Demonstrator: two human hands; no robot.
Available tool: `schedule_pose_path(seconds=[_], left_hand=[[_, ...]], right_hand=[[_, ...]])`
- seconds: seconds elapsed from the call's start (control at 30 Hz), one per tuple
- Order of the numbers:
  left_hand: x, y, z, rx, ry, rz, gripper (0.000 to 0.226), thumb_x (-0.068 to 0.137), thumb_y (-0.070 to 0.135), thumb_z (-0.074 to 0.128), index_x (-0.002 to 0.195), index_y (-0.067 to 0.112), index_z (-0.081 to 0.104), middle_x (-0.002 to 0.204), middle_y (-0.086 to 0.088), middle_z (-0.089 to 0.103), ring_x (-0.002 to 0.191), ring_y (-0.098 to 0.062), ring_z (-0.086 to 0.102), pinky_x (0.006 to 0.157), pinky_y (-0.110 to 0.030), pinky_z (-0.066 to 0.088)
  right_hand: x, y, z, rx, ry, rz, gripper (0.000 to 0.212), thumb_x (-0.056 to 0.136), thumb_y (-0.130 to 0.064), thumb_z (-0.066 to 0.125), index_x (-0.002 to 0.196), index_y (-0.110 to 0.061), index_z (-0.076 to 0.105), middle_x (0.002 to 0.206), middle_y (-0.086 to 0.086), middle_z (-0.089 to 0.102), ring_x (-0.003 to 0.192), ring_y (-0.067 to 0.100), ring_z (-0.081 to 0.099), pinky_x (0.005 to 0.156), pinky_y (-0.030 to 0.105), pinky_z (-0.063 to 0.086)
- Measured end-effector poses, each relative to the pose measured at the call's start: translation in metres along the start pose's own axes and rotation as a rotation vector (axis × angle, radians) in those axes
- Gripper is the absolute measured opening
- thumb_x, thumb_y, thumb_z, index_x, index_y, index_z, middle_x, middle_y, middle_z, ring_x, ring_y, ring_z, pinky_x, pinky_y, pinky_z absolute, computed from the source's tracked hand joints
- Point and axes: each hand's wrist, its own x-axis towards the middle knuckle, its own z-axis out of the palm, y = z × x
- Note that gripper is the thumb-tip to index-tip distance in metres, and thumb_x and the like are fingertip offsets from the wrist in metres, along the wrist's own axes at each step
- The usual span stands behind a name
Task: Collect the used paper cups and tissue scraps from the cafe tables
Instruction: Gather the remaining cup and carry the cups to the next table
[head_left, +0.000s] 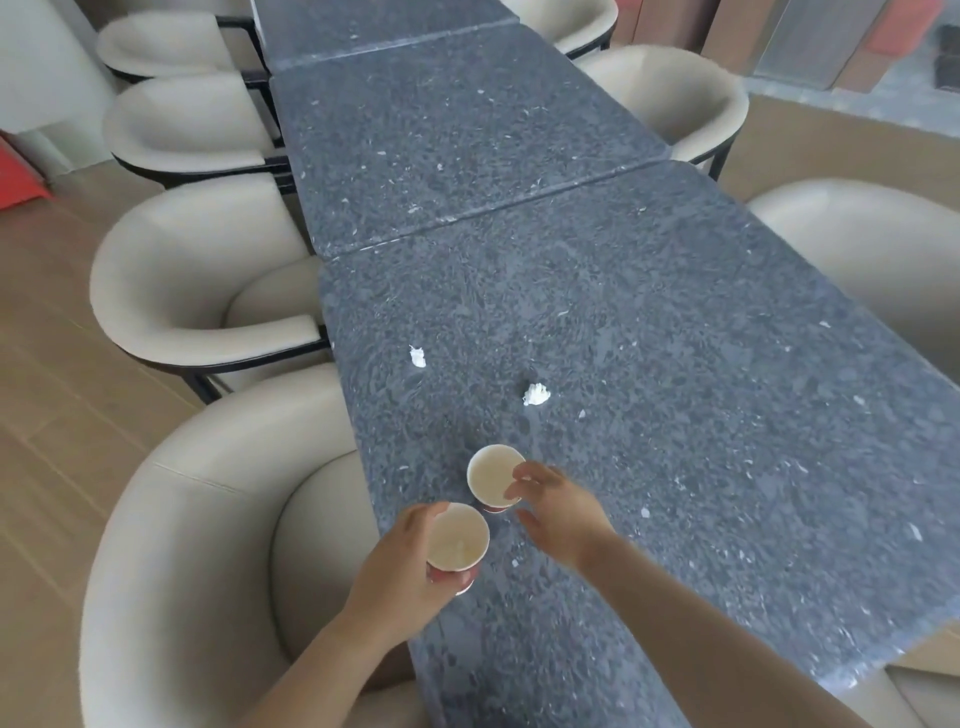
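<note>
A cup (457, 538) was gripped by the left hand (400, 566) at the table (675, 415) edge. The right hand (558, 512) was held half open at a second cup (491, 475). A near scrap (536, 394) and far scrap (417, 357) were seen beyond.

The left hand (400, 566) and right hand (556, 512) are bare, and so are the slender left forearm (311, 670) and right forearm (701, 634).

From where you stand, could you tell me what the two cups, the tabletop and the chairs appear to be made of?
The nearer cup and farther cup: paper, likely, with matte pale insides, thin rolled rims, red outsides. Tabletop: probably terrazzo or stone, dark grey with pale flecks, dull sheen. Chair: smooth beige upholstery, perhaps leatherette; dark, probably metal, frame.
</note>
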Motion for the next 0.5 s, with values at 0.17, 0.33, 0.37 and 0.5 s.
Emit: schedule_pose_path(seconds=[0.17, 0.33, 0.37, 0.5], left_hand=[[0.007, -0.012, -0.008, -0.012, 0.064, 0.022, 0.063, 0.072, 0.040, 0.072, 0.126, 0.029, 0.042, 0.123, 0.010, 0.046, 0.100, -0.007, 0.050, 0.083, -0.020, 0.041], [0.031, -0.013, -0.008, 0.016, 0.121, 0.058, 0.064, 0.073, 0.035, 0.073, 0.127, 0.025, 0.042, 0.126, 0.008, 0.044, 0.103, -0.010, 0.050, 0.078, -0.016, 0.038], [0.038, -0.012, -0.007, 0.036, 0.126, 0.070, 0.064, 0.074, 0.034, 0.073, 0.128, 0.023, 0.041, 0.127, 0.007, 0.043, 0.106, -0.011, 0.049, 0.078, -0.016, 0.038], [0.064, -0.011, -0.004, 0.051, 0.136, 0.091, 0.065, 0.076, 0.025, 0.071, 0.131, 0.018, 0.039, 0.131, 0.001, 0.042, 0.112, -0.017, 0.048, 0.081, -0.019, 0.039]], right_hand=[[0.008, 0.005, 0.003, 0.024, 0.039, 0.016, 0.018, 0.091, -0.021, 0.050, 0.106, -0.016, 0.059, 0.126, -0.003, 0.048, 0.111, 0.021, 0.048, 0.074, 0.035, 0.051], [0.013, 0.009, -0.008, 0.045, 0.149, 0.043, 0.020, 0.088, -0.021, 0.053, 0.106, -0.018, 0.061, 0.121, -0.005, 0.052, 0.108, 0.019, 0.049, 0.068, 0.032, 0.049], [0.013, 0.010, -0.010, 0.040, 0.154, 0.033, 0.021, 0.087, -0.023, 0.055, 0.107, -0.020, 0.060, 0.122, -0.006, 0.052, 0.109, 0.018, 0.048, 0.068, 0.032, 0.050], [0.011, 0.012, -0.018, 0.069, 0.176, -0.010, 0.028, 0.082, -0.033, 0.060, 0.107, -0.023, 0.061, 0.120, -0.009, 0.055, 0.108, 0.015, 0.050, 0.069, 0.032, 0.052]])
